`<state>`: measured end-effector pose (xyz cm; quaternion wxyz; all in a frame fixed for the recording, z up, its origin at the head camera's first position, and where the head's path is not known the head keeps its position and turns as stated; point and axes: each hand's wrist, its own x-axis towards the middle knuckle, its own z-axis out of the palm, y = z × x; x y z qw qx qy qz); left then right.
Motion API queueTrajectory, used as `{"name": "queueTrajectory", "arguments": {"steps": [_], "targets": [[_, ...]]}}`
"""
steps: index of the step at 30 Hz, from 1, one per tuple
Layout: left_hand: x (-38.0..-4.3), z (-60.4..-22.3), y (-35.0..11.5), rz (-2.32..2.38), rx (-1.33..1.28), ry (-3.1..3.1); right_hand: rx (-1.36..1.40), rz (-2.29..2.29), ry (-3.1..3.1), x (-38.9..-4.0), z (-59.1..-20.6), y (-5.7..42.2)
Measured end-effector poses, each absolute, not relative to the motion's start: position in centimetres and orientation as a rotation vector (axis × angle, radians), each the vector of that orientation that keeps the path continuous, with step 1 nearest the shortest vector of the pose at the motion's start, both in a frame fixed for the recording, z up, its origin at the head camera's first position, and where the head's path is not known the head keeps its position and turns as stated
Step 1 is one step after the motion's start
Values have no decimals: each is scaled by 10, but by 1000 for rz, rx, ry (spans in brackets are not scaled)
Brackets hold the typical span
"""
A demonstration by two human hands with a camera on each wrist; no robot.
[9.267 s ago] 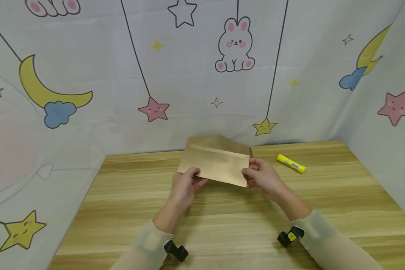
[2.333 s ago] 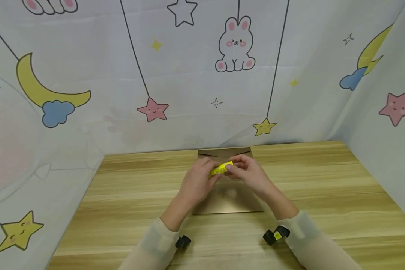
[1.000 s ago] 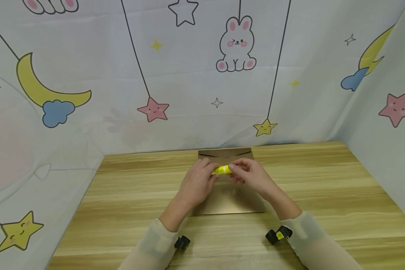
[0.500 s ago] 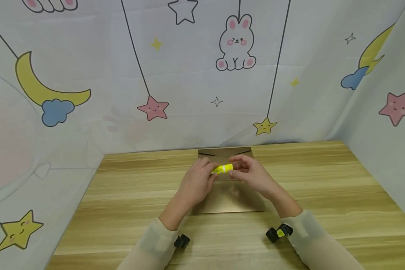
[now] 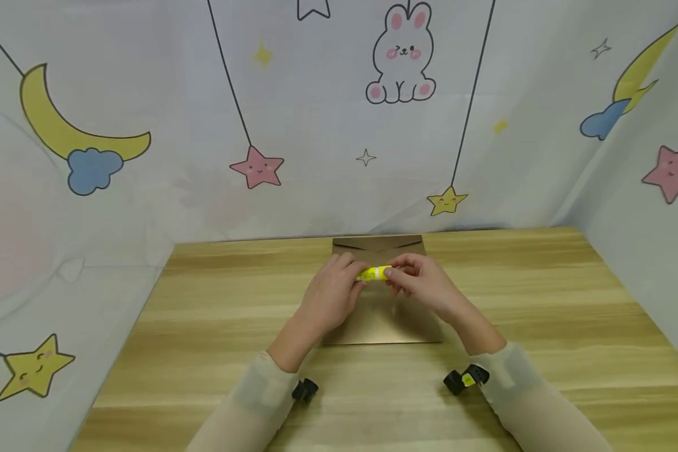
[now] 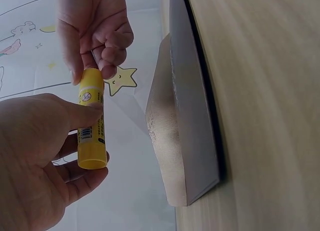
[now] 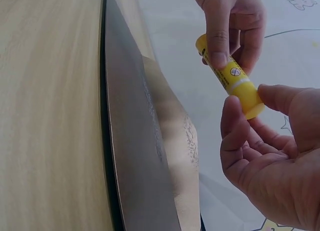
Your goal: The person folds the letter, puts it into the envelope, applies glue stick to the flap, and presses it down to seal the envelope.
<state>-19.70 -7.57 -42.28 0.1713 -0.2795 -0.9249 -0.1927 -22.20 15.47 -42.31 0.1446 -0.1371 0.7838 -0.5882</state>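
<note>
Both hands hold a yellow glue stick (image 5: 375, 274) above a brown envelope (image 5: 392, 323). My left hand (image 5: 329, 294) grips the printed barrel between thumb and fingers, as the left wrist view shows. At the other end, beyond a pale ring, the thumb and fingertips of my right hand (image 5: 429, 289) pinch the plain yellow cap (image 7: 247, 98). The cap sits on the stick. Flat on the table, the envelope has its flap (image 6: 162, 131) lifted partly from the body; a rough-looking patch shows on the flap. The hands hide part of the envelope's middle.
The wood-grain table (image 5: 215, 351) runs back to a white cloth wall (image 5: 316, 113) with printed stars, a moon and a rabbit. The envelope's far edge lies close to this cloth. Black wrist cameras (image 5: 305, 390) sit on both sleeves.
At first both hands held the envelope while the glue stick lay at the right. Later the envelope lies down and both hands hold the stick. Lately the right fingers have shifted on the cap.
</note>
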Motion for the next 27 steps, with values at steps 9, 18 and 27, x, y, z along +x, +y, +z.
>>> {"name": "queueTrajectory", "arguments": {"steps": [9, 18, 27], "targets": [[-201, -421, -76, -531, -797, -2636, -470, -1743, 2198, -224, -420, 157], [-198, -421, -76, -543, -794, -2635, -372, -1697, 2190, -223, -423, 155], [-196, -420, -76, -542, -777, -2652, -428, -1717, 2217, -224, -424, 159]]}}
